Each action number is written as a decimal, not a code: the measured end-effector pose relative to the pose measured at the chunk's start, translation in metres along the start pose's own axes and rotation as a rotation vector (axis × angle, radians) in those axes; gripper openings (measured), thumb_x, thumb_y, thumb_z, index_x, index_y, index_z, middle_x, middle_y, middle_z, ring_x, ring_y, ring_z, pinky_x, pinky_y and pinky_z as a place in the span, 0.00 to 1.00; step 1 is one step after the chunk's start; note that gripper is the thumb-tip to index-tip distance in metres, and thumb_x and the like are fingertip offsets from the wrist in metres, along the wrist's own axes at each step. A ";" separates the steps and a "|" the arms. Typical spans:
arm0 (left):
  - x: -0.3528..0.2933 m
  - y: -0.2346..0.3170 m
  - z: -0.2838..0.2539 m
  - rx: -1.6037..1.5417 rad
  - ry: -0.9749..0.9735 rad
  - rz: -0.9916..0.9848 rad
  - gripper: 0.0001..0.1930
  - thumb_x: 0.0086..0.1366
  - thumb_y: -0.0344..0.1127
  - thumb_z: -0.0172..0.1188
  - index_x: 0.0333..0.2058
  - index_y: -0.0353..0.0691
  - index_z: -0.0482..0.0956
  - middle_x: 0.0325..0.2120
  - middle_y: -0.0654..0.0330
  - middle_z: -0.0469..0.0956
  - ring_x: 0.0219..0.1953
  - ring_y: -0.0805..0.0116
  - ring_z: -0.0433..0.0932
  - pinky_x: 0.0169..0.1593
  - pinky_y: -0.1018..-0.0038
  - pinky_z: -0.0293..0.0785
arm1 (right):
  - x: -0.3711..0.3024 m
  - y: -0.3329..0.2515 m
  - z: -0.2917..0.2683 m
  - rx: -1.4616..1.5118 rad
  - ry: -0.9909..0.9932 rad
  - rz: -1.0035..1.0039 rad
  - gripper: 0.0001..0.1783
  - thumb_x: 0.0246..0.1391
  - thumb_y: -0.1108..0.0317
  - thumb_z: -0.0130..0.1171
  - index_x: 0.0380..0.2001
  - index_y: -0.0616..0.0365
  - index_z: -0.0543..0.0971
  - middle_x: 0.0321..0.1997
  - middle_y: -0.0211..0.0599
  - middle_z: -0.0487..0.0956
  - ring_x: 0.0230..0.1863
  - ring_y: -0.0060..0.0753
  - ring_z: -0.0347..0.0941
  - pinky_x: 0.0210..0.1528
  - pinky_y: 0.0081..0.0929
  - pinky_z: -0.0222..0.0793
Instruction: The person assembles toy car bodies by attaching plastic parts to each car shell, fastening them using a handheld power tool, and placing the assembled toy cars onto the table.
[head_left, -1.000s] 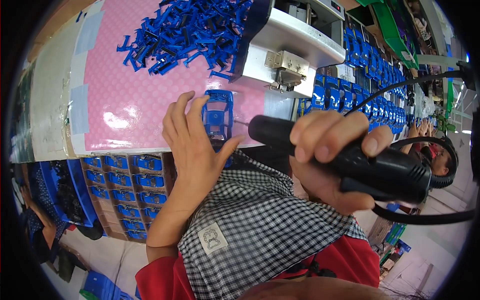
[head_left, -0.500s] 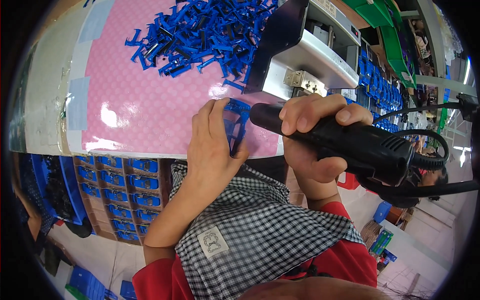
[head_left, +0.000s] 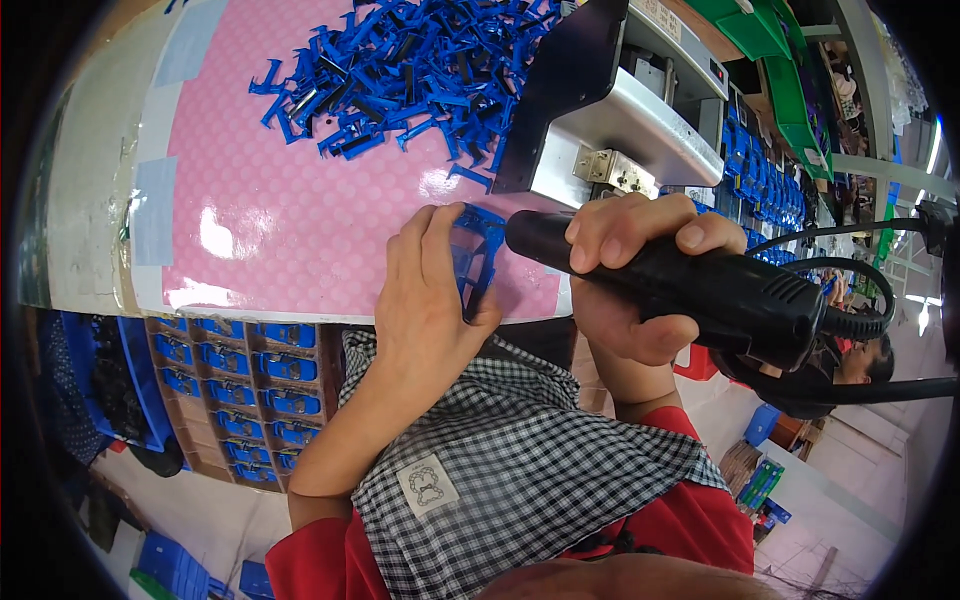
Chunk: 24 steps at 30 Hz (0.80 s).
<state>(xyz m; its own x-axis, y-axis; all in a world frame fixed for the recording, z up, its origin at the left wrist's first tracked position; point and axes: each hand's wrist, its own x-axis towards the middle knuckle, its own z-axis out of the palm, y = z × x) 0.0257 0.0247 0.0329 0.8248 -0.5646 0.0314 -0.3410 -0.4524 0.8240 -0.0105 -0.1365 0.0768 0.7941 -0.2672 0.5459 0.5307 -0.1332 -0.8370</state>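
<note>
My left hand (head_left: 425, 270) is closed on a blue plastic housing (head_left: 487, 222) with openings in it, holding it near the front edge of the pink table. The fingers lie along its left side and the thumb is at its near end. My right hand (head_left: 640, 265) grips a black corded electric screwdriver (head_left: 735, 300), held slanting with its nose to the left. That nose is close to the right side of the housing; whether they touch I cannot tell. A single blue clip (head_left: 470, 178) lies just beyond the housing.
A large heap of blue clips (head_left: 400, 80) covers the far table. A silver and black screw feeder (head_left: 640, 130) stands at the back right. Below left are a tray (head_left: 215, 450) of blue parts and a blue bin (head_left: 150, 400). A cord trails right; another person (head_left: 870, 360) is beyond.
My hands, the housing and the screwdriver keep almost the same places relative to each other. The view has shifted slightly, and the person at the right shows more.
</note>
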 end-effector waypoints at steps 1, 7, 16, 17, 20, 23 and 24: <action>0.000 0.000 0.000 0.001 -0.004 -0.004 0.39 0.41 0.27 0.64 0.56 0.36 0.59 0.52 0.44 0.63 0.54 0.45 0.65 0.55 0.60 0.66 | 0.000 -0.001 0.001 0.000 -0.001 0.002 0.31 0.51 0.40 0.57 0.46 0.50 0.60 0.30 0.38 0.69 0.26 0.35 0.72 0.35 0.35 0.70; 0.000 0.002 -0.001 -0.003 -0.010 -0.021 0.39 0.41 0.27 0.63 0.56 0.37 0.59 0.52 0.45 0.63 0.54 0.45 0.65 0.54 0.60 0.67 | 0.004 -0.002 0.001 -0.010 -0.006 0.023 0.31 0.52 0.41 0.56 0.46 0.50 0.60 0.30 0.38 0.69 0.26 0.34 0.72 0.35 0.34 0.70; 0.002 0.002 -0.003 -0.013 -0.011 0.020 0.40 0.40 0.26 0.64 0.55 0.34 0.59 0.50 0.46 0.63 0.49 0.47 0.66 0.48 0.61 0.70 | 0.015 -0.004 0.013 -0.072 -0.015 0.195 0.30 0.50 0.38 0.56 0.39 0.49 0.59 0.26 0.34 0.69 0.21 0.30 0.70 0.29 0.31 0.72; 0.002 0.002 -0.004 -0.020 -0.012 0.016 0.40 0.40 0.26 0.64 0.55 0.34 0.59 0.50 0.46 0.63 0.49 0.47 0.66 0.48 0.61 0.70 | 0.017 -0.007 0.015 -0.059 -0.030 0.248 0.30 0.48 0.39 0.58 0.39 0.48 0.59 0.26 0.34 0.69 0.21 0.30 0.70 0.29 0.32 0.71; 0.001 -0.001 -0.005 -0.026 -0.011 0.011 0.38 0.41 0.27 0.64 0.55 0.34 0.59 0.50 0.46 0.63 0.48 0.47 0.66 0.48 0.61 0.70 | 0.030 0.001 0.007 -0.015 -0.261 0.247 0.31 0.45 0.41 0.62 0.38 0.49 0.59 0.25 0.34 0.70 0.21 0.31 0.69 0.30 0.34 0.72; 0.002 -0.006 -0.005 -0.032 0.015 0.018 0.37 0.42 0.28 0.63 0.54 0.33 0.61 0.50 0.46 0.64 0.48 0.47 0.67 0.48 0.62 0.70 | 0.049 0.003 0.007 -0.003 -0.585 0.189 0.31 0.42 0.45 0.66 0.37 0.49 0.60 0.24 0.35 0.70 0.22 0.32 0.69 0.32 0.35 0.72; 0.002 -0.007 -0.004 -0.028 0.026 0.018 0.36 0.42 0.29 0.63 0.54 0.33 0.61 0.49 0.47 0.64 0.47 0.48 0.67 0.48 0.62 0.70 | 0.055 0.003 0.010 -0.024 -0.688 0.191 0.31 0.41 0.47 0.67 0.37 0.50 0.61 0.23 0.35 0.70 0.23 0.33 0.70 0.34 0.35 0.71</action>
<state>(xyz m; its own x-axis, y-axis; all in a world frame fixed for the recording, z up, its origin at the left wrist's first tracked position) 0.0309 0.0294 0.0295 0.8303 -0.5541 0.0603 -0.3431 -0.4227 0.8388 0.0374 -0.1418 0.1046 0.8838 0.3737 0.2815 0.3628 -0.1674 -0.9167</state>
